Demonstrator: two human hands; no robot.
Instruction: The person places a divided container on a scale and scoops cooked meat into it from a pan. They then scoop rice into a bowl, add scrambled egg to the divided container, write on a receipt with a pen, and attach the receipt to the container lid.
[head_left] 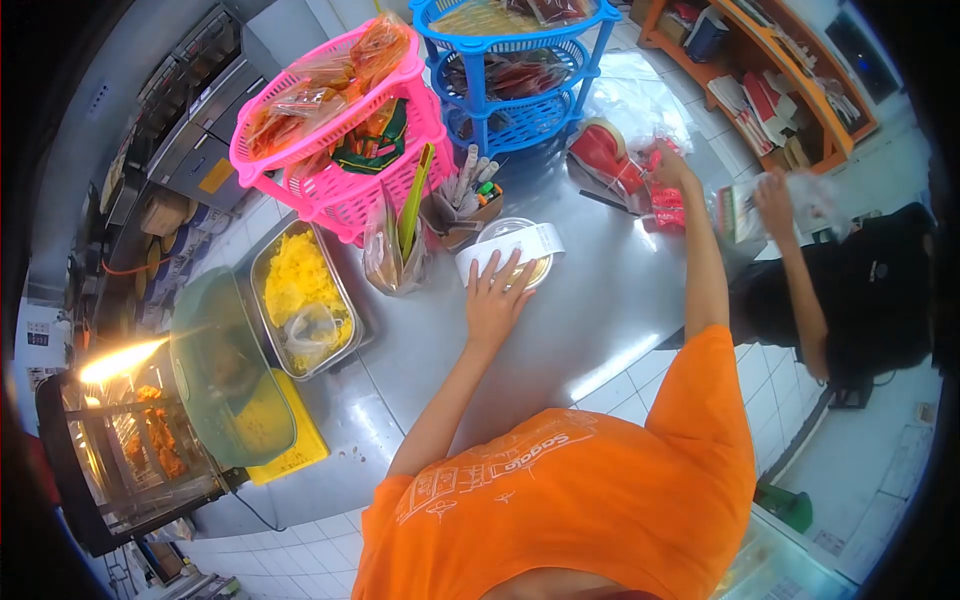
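My left hand (495, 298) lies with its fingers spread over a white paper slip (512, 250) on top of a round container with a clear lid (540, 272). My right hand (668, 168) reaches out to the far right of the metal table, at a red plastic packet (667, 207) beside a red tape dispenser (603, 150). Its fingers look bent against the red plastic, and what they hold is too small to make out. Clear plastic bags (635, 95) lie just beyond it.
A tray of yellow food (303, 275), a pink basket (330, 190), a blue rack (515, 125) and a pen holder (470, 210) stand on the metal table (420, 360). A lit display case (130, 450) is at left. Another person (850, 290) holds a plastic bag at right.
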